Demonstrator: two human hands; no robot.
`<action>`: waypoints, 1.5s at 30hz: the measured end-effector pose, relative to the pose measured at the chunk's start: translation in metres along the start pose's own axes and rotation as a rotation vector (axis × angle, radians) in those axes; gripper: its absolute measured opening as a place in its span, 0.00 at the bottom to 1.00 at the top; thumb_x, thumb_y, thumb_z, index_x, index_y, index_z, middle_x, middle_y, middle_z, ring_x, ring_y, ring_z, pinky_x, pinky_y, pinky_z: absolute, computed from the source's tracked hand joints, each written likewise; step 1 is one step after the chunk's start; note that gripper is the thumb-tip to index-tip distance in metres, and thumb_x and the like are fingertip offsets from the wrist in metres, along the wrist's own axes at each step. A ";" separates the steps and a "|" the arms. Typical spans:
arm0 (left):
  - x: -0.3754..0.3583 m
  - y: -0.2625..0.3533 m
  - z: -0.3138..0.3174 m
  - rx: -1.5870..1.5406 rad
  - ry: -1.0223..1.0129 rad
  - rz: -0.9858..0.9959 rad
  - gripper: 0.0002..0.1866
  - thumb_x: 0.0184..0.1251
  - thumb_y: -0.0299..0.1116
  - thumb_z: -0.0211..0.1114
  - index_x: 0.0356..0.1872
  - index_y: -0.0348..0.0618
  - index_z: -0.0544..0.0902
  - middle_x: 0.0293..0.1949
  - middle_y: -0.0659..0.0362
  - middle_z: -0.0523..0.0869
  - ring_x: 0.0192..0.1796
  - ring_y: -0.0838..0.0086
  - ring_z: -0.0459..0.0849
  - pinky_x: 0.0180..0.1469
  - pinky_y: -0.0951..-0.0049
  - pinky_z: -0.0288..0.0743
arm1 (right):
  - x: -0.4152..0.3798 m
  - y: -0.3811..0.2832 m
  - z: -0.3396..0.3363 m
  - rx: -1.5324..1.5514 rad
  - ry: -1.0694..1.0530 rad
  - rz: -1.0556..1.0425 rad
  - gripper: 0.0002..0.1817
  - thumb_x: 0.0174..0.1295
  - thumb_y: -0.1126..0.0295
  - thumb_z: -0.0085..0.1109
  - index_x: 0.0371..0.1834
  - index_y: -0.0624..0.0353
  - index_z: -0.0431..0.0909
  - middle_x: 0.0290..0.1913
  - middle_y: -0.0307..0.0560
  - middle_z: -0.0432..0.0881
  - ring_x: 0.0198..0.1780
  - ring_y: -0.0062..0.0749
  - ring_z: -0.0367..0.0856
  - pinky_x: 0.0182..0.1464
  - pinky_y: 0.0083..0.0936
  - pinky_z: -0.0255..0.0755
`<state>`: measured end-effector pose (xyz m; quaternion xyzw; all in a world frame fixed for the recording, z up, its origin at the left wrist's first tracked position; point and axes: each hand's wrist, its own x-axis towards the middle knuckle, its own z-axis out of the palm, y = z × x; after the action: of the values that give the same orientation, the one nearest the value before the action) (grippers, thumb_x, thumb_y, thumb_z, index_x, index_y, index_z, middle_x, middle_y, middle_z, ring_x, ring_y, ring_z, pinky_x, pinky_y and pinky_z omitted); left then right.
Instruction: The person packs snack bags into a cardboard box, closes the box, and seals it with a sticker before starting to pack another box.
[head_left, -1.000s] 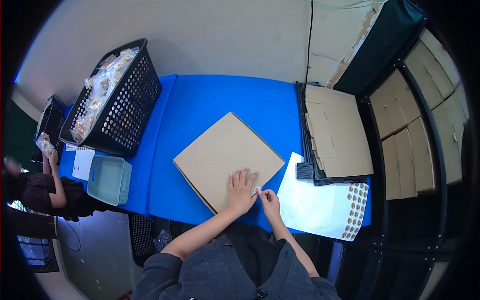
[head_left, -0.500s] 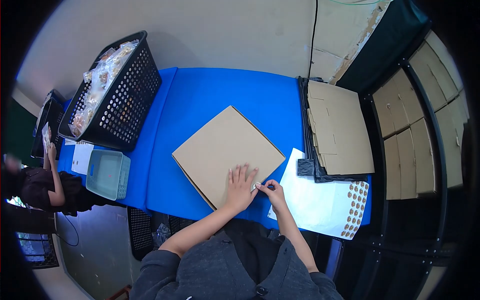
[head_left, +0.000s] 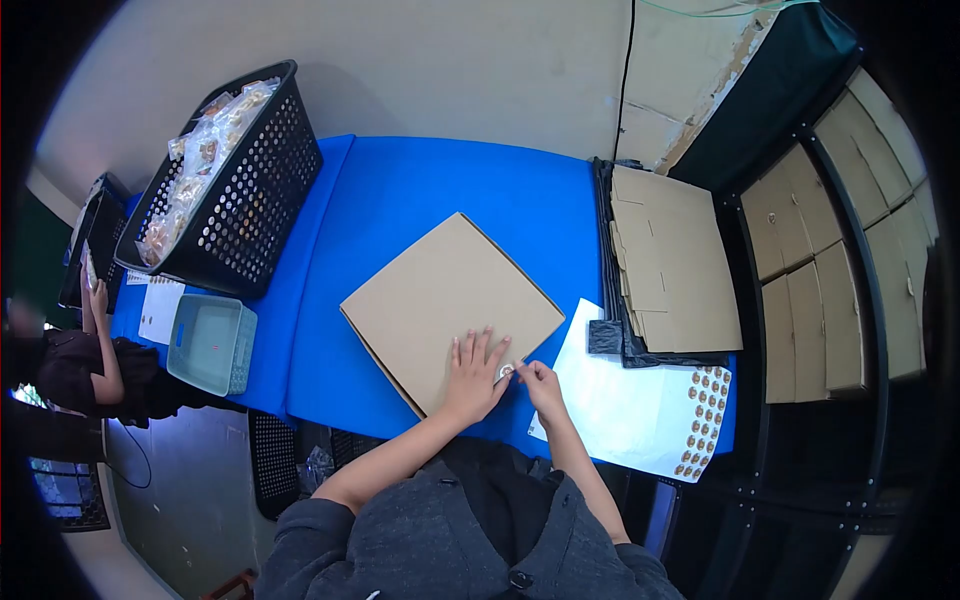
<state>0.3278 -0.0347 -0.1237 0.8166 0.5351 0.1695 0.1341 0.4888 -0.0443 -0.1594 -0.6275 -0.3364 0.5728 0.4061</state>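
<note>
A closed brown cardboard box (head_left: pixel 440 300) lies turned cornerwise on the blue-covered table. My left hand (head_left: pixel 474 378) rests flat on its lid near the front edge, fingers spread. By the left thumb, at the box's right front edge, is a small round sticker (head_left: pixel 506 371) with a pale rim and brown print. My right hand (head_left: pixel 541 390) pinches at the sticker's right side, thumb and forefinger together. A white sheet (head_left: pixel 610 405) with rows of similar round stickers lies to the right, under the right forearm's side.
Flattened cardboard boxes (head_left: pixel 680 260) are stacked on black plastic at right. A black basket (head_left: pixel 255 200) of bagged goods and a grey-green bin (head_left: pixel 212 345) stand left. Boxes fill a shelf (head_left: pixel 800 270) far right. Another person (head_left: pixel 90 365) handles a packet at far left.
The round sticker shows more fully now by my left thumb, and my right fingers have shifted slightly at its edge. My left hand stays flat on the box.
</note>
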 end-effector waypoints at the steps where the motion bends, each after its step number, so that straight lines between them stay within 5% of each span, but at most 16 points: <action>1: 0.000 0.000 0.001 -0.007 0.007 0.003 0.32 0.68 0.47 0.55 0.72 0.54 0.61 0.72 0.47 0.56 0.74 0.46 0.51 0.74 0.42 0.37 | 0.002 0.001 -0.004 0.018 0.006 0.024 0.17 0.64 0.60 0.63 0.21 0.53 0.70 0.23 0.34 0.73 0.30 0.18 0.72 0.37 0.17 0.64; 11: 0.001 0.001 -0.002 -0.008 -0.004 -0.004 0.30 0.70 0.48 0.54 0.71 0.54 0.63 0.72 0.47 0.57 0.74 0.46 0.51 0.73 0.41 0.38 | 0.008 -0.011 -0.036 -0.018 0.084 -0.027 0.21 0.66 0.56 0.59 0.18 0.52 0.69 0.21 0.34 0.71 0.29 0.19 0.71 0.39 0.20 0.66; 17: 0.001 0.000 -0.004 -0.008 0.001 -0.003 0.31 0.67 0.47 0.56 0.71 0.54 0.63 0.71 0.47 0.58 0.74 0.47 0.53 0.73 0.41 0.40 | -0.004 -0.015 -0.011 -0.287 -0.187 -0.113 0.22 0.60 0.55 0.65 0.16 0.55 0.69 0.17 0.32 0.70 0.22 0.16 0.66 0.25 0.19 0.59; 22: 0.001 0.000 -0.003 0.009 -0.003 -0.005 0.33 0.65 0.45 0.58 0.71 0.55 0.63 0.72 0.47 0.58 0.74 0.48 0.53 0.73 0.41 0.40 | 0.005 -0.006 0.003 -0.252 -0.106 -0.049 0.22 0.56 0.56 0.68 0.15 0.56 0.70 0.15 0.32 0.69 0.20 0.16 0.64 0.22 0.19 0.56; 34: 0.005 0.007 0.004 -0.005 -0.002 -0.063 0.35 0.59 0.43 0.63 0.69 0.53 0.65 0.71 0.47 0.57 0.74 0.46 0.50 0.73 0.40 0.37 | 0.010 0.001 0.009 -0.072 -0.069 0.002 0.17 0.55 0.61 0.69 0.20 0.52 0.69 0.22 0.34 0.72 0.26 0.18 0.67 0.29 0.19 0.61; 45: 0.003 0.006 0.013 0.070 0.017 -0.035 0.30 0.65 0.42 0.58 0.69 0.50 0.66 0.71 0.44 0.57 0.74 0.45 0.51 0.73 0.38 0.35 | 0.011 -0.018 -0.005 0.103 -0.275 0.294 0.12 0.64 0.57 0.62 0.28 0.48 0.73 0.26 0.31 0.72 0.30 0.18 0.69 0.40 0.21 0.68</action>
<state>0.3394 -0.0344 -0.1330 0.8097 0.5562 0.1554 0.1039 0.4963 -0.0273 -0.1476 -0.5643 -0.2636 0.7226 0.2998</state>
